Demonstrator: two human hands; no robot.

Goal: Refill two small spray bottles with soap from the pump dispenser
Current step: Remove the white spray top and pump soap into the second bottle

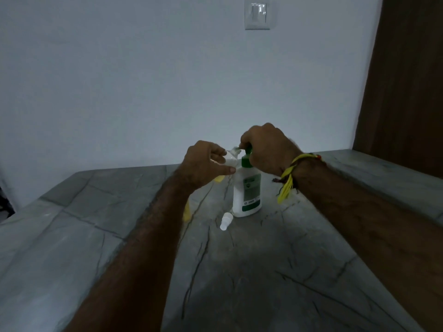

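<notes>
The left hand (pixel 206 164) pinches a small clear spray bottle (pixel 230 161), tilted with its open neck at the green pump spout. The right hand (pixel 263 149) curls over the pump head of the white soap dispenser (pixel 248 192), which stands on the grey stone counter (pixel 96 236). A white spray cap (pixel 226 221) lies just near of the dispenser; something yellow (pixel 187 210) shows behind the left forearm.

A single wide-angle camera on the person's head looks forward and down along both forearms onto a grey stone counter (pixel 96 236). It sits close over the near edge, so the arms fill the lower frame. The view faces a pale wall (pixel 143 80) with a light switch (pixel 257 16) at top.
</notes>
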